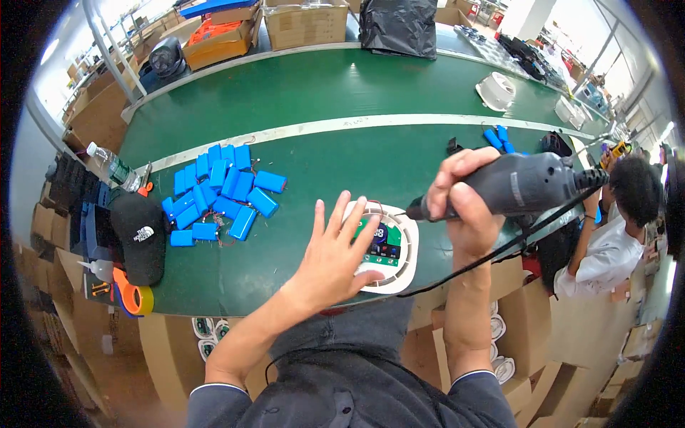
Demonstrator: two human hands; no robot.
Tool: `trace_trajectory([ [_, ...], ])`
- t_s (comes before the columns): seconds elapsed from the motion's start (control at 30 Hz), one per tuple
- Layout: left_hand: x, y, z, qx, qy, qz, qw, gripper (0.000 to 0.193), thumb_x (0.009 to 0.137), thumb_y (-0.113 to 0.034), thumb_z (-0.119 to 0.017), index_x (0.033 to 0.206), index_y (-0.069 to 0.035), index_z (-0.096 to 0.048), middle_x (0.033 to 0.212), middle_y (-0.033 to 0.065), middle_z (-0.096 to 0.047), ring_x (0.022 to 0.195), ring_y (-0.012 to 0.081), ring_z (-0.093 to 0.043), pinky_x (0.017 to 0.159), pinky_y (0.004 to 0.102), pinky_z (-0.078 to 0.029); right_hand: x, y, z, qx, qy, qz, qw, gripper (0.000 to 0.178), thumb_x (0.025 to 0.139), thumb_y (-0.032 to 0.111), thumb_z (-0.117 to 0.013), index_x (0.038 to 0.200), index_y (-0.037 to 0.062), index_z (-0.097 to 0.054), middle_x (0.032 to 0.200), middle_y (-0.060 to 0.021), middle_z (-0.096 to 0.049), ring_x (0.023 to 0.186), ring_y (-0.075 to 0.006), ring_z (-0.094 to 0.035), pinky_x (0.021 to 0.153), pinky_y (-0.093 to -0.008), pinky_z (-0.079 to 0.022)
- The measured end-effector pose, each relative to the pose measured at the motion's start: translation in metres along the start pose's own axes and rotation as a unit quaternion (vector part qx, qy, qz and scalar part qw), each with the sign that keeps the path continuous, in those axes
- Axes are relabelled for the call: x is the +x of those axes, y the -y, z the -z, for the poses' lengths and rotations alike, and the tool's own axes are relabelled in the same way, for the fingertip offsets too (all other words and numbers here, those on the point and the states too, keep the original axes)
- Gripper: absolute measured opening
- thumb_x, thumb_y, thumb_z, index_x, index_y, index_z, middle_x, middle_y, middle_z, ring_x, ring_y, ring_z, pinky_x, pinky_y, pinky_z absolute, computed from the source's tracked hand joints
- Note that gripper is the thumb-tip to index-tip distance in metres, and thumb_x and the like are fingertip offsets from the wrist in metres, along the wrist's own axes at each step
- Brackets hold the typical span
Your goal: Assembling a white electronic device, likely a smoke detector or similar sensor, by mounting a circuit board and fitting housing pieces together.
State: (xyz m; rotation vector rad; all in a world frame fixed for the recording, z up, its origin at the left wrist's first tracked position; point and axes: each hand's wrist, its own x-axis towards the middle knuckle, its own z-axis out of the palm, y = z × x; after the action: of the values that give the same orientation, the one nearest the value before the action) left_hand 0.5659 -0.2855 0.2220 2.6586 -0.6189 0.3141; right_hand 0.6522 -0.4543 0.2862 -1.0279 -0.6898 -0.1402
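Note:
A white rounded plastic housing point(409, 258) lies on the green table near its front edge, with a green circuit board point(386, 261) inside. My left hand point(325, 257) rests over the left side of the housing, fingers spread, hiding part of the board. In my right hand point(467, 203) is a black electric screwdriver point(517, 184), held nearly level with its cable trailing down and left. The screwdriver's tip points left at the housing's upper right rim; whether it touches cannot be told. Left of the housing, several blue battery packs point(230, 187) with thin wires lie in a loose pile.
A black cap point(137, 239), a plastic bottle point(113, 165) and an orange tape roll point(135, 294) sit at the left. A white part point(496, 91) stands far right. Cardboard boxes point(307, 25) line the back. Another person point(606, 250) works at the right.

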Motion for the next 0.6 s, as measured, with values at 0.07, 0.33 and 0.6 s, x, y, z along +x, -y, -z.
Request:
trace_trajectory([
  [0.07, -0.012, -0.012, -0.004, 0.023, -0.014, -0.021, 0.999, 0.079, 0.063, -0.04, -0.074, 0.126, -0.003, -0.043, 0.131, 0.0229, -0.037, 0.127, 0.0401, -0.029, 0.103, 0.056, -0.023, -0.006, 0.007, 0.008, 0.001, -0.011, 0.028, 1.0, 0.022, 0.073, 0.001, -0.057, 0.091, 0.0013, -0.045, 0.077, -0.0141, -0.054, 0.051, -0.0145, -0.052, 0.047, -0.0254, -0.046],
  [0.33, -0.029, -0.02, -0.039, 0.061, -0.085, -0.137, 0.985, 0.031, 0.073, -0.013, -0.058, 0.103, -0.004, -0.059, 0.114, 0.0147, -0.054, 0.109, 0.0297, -0.051, 0.093, 0.0472, -0.039, -0.03, 0.034, 0.045, -0.006, -0.061, 0.062, 0.996, 0.026, 0.077, 0.012, -0.057, 0.096, 0.003, -0.042, 0.078, -0.0109, -0.048, 0.051, -0.0155, -0.048, 0.05, -0.0295, -0.044],
  [0.6, -0.002, -0.004, -0.017, 0.045, -0.205, -0.023, 0.977, 0.024, 0.066, -0.011, -0.063, 0.089, -0.005, -0.064, 0.085, 0.0081, -0.058, 0.08, 0.0253, -0.056, 0.071, 0.0383, -0.043, -0.038, 0.049, 0.057, 0.006, -0.062, 0.06, 0.996, 0.029, 0.078, 0.014, -0.059, 0.098, 0.0031, -0.041, 0.079, -0.0106, -0.047, 0.051, -0.0158, -0.048, 0.05, -0.0293, -0.044],
])
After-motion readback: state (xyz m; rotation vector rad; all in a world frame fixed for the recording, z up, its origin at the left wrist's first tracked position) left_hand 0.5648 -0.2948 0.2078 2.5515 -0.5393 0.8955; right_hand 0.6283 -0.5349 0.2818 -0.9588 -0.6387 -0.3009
